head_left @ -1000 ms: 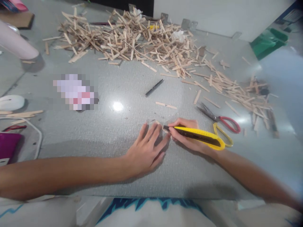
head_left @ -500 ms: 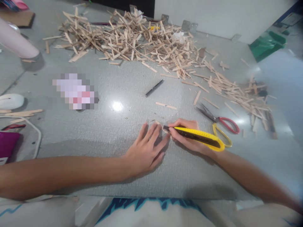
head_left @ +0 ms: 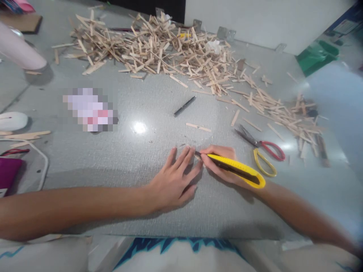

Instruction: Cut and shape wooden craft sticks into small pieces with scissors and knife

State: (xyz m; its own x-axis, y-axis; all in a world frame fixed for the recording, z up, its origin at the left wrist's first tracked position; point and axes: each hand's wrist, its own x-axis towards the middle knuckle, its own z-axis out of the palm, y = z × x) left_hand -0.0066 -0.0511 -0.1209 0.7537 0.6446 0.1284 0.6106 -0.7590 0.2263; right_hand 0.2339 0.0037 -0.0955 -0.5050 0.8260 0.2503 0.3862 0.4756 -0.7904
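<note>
My left hand [head_left: 174, 179] lies flat on the grey mat [head_left: 113, 170], fingers stretched out and pressing on a small wooden stick piece [head_left: 190, 148] at the fingertips. My right hand [head_left: 219, 164] grips a yellow utility knife [head_left: 236, 170] like a pen, its blade tip down at the stick right beside my left fingertips. Most of the stick is hidden under my fingers.
A big heap of wooden sticks [head_left: 159, 49] runs across the back and trails down the right side. Red and yellow scissors [head_left: 262, 149] lie right of the knife. A black pen [head_left: 185, 105] and a loose stick [head_left: 198, 127] lie beyond my hands. A white cable [head_left: 42, 162] is at left.
The knife's rear end has swung slightly down and left, and the right hand has edged a little with it. The left hand stays in place.
</note>
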